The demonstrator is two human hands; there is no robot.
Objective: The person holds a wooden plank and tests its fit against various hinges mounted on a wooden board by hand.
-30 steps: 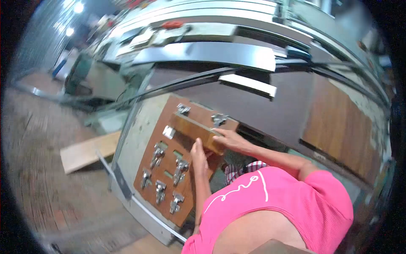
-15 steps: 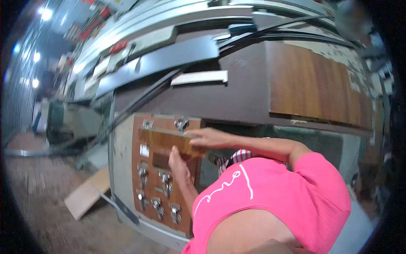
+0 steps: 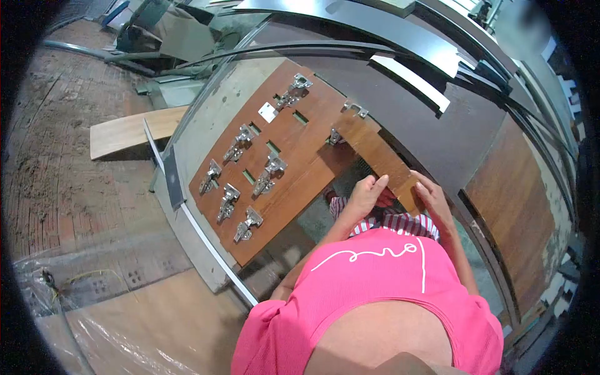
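Note:
My left hand and my right hand both grip the near end of a narrow brown wood-grain board, one on each side. The board slants away from me, its far end over the corner of a larger reddish-brown panel. Several metal cabinet hinges stand on that panel in rows, among small rectangular slots. A small white square piece lies between them. One hinge shows beside the far end of the board.
Beyond the panel is a dark table top with a white strip and a long grey metal sheet. A wood-grain sheet lies at the right. On the floor at left are a pale plank and plastic sheeting.
The view has turned, so the hinge panel now sits further left of my body. The board has come off the panel's middle toward me, and my hands have shifted to its near end.

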